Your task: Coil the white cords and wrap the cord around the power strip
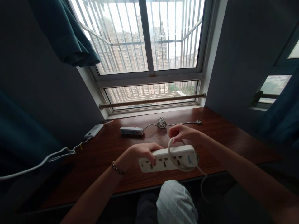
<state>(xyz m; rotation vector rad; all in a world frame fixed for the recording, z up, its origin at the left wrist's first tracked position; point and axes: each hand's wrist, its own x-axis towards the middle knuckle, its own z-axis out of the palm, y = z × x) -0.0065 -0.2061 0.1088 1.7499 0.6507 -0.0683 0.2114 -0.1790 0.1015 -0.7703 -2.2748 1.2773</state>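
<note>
My left hand grips the left end of a white power strip, held sockets-up above the near edge of the brown wooden desk. My right hand pinches the strip's white cable, which loops around the strip's right end and trails down off the desk. A bead bracelet sits on my left wrist.
A second, smaller power strip lies further back with its coiled cord and plug. A white adapter with a cable rests at the left. Barred window, wooden rod and dark curtains surround the desk.
</note>
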